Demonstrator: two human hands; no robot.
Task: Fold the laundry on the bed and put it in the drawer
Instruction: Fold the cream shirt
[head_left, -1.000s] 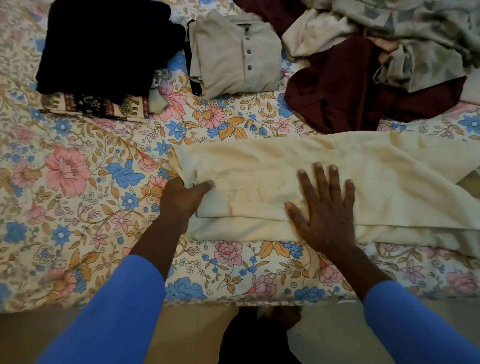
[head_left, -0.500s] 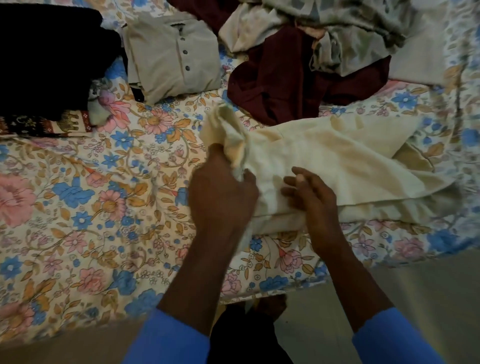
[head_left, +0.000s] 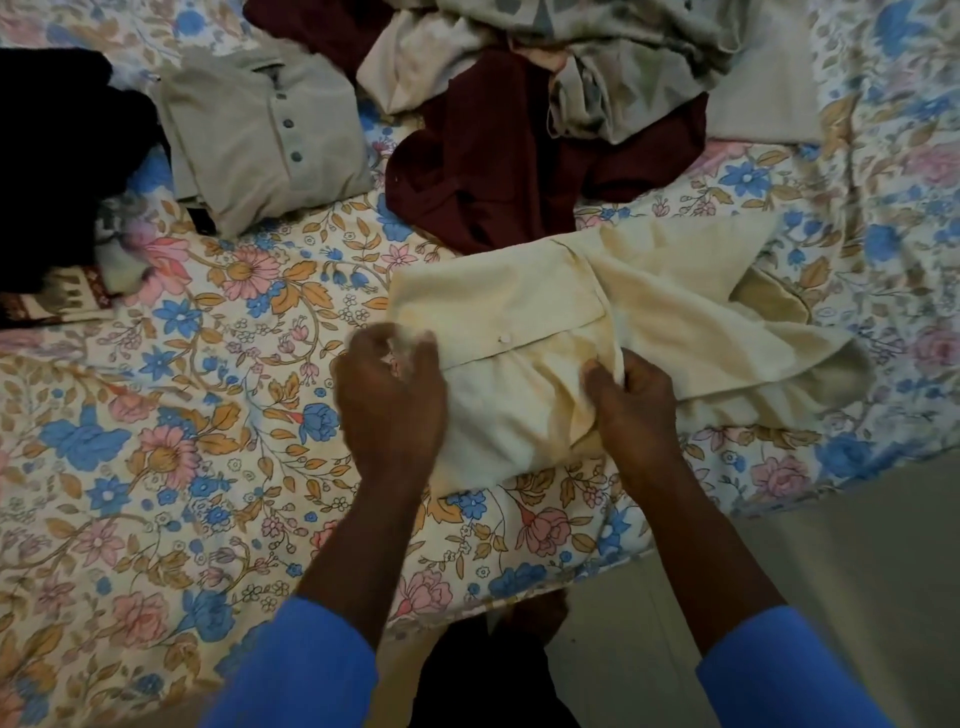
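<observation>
Cream garment now folded over — floral bedsheet

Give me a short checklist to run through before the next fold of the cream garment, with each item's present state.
1. Left hand grips the cream garment at its left edge: ok.
2. Right hand pinches a fold near the middle: ok.
3. Garment lies wholly on the bed: ok.
4. Right part flat and smooth: not ok, it is rumpled and spread out.
5. Far edge apart from the maroon cloth: not ok, they meet.
6. Room beside the folded grey shirt: ok, bare sheet in front.
</observation>
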